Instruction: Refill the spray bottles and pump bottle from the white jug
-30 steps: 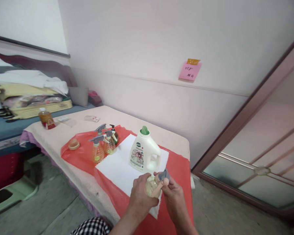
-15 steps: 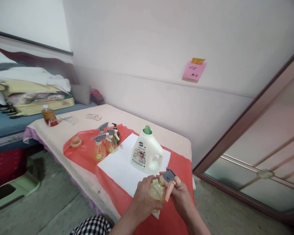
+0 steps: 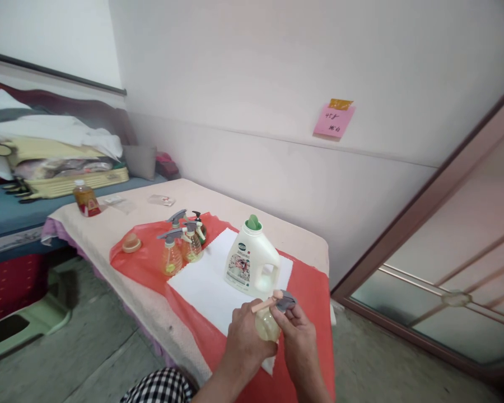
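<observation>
My left hand [image 3: 248,334] is wrapped round a clear, yellowish spray bottle [image 3: 267,326] near the table's front edge. On top of that bottle sits a grey and peach spray head [image 3: 284,301], its peach trigger now pointing left. My right hand [image 3: 296,330] grips the spray head with thumb and fingers. Just behind both hands stands a white detergent jug [image 3: 252,260] with a handle and a green spout. The lower part of the spray bottle is hidden by my fingers.
Several spray bottles [image 3: 172,258] stand to the left on red plastic sheeting [image 3: 147,268]. A peach cap [image 3: 131,243] lies left of them. White paper [image 3: 205,282] lies under the jug. A bottle of amber liquid [image 3: 86,200] stands at the table's far left.
The spray head has turned on the bottle, its trigger swinging from the right side round to the left. My right hand has turned with it; my left hand has stayed on the bottle.
</observation>
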Demonstrator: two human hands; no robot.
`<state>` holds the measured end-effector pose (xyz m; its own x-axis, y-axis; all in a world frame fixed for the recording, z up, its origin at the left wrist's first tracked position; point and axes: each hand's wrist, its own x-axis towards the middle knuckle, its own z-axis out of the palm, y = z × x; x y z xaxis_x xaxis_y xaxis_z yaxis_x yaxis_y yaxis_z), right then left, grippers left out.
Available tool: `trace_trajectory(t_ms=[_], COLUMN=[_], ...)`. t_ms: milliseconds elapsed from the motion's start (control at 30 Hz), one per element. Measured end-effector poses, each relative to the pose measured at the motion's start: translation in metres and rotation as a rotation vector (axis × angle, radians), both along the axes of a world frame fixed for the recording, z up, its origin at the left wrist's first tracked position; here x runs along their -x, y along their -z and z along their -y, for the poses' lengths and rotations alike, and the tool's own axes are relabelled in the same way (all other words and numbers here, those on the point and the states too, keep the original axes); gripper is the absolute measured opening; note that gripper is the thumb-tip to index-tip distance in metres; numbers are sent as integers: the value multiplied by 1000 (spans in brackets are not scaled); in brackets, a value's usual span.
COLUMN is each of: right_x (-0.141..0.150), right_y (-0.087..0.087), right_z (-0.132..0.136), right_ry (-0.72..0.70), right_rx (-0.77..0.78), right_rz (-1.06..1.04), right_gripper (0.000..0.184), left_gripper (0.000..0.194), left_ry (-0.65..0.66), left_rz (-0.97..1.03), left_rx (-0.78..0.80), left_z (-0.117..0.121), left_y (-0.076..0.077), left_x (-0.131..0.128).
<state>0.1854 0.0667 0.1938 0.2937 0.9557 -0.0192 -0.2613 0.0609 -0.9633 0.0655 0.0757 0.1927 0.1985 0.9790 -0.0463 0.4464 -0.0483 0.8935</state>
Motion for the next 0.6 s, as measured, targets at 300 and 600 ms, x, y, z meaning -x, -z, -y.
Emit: trace_trajectory(t_ms=[300,600], right_x=[10,-5], right_y=[7,-7], right_z=[-10,-5], right_ry=[144,46], right_rx=[29,-22], right_rz=[96,203], right_gripper=[37,35], left_gripper=[83,76], left_ry=[71,198], left_rz=[33,149], left_rx=[-51,-104], left_z=[7,6], left_y=[6,14], left_x=[-8,-4])
